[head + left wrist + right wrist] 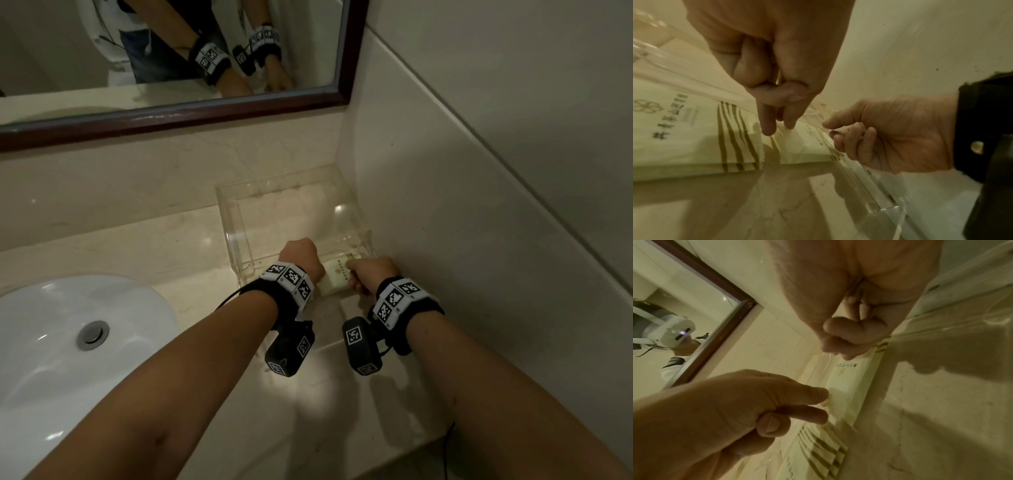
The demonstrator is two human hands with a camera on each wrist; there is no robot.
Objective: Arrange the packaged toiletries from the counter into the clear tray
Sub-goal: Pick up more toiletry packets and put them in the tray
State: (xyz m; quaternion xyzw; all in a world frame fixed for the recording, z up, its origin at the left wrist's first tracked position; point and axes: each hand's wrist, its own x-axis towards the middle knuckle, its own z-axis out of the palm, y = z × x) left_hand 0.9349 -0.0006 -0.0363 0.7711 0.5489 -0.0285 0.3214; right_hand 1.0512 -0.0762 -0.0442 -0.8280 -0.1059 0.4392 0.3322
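Note:
The clear tray (230,219) stands in the counter's back right corner. At its near end lie two cream packets with brown stripes, a larger packet (684,141) and a smaller packet (805,146) overlapping end to end. I cannot tell whether they lie inside the tray. My left hand (779,128) touches the packets where they overlap with two straight fingers, its other fingers tucked under the thumb. My right hand (829,129) is curled at the smaller packet's far end, thumb and forefinger pinching it. The head view shows only a cream packet (337,279) between the left hand (301,255) and right hand (366,274).
A white sink basin (68,342) is set into the counter at the left. The mirror (171,44) hangs above the backsplash. The side wall (479,205) runs close along the tray's right side. Bare marble counter (325,394) lies in front of the tray.

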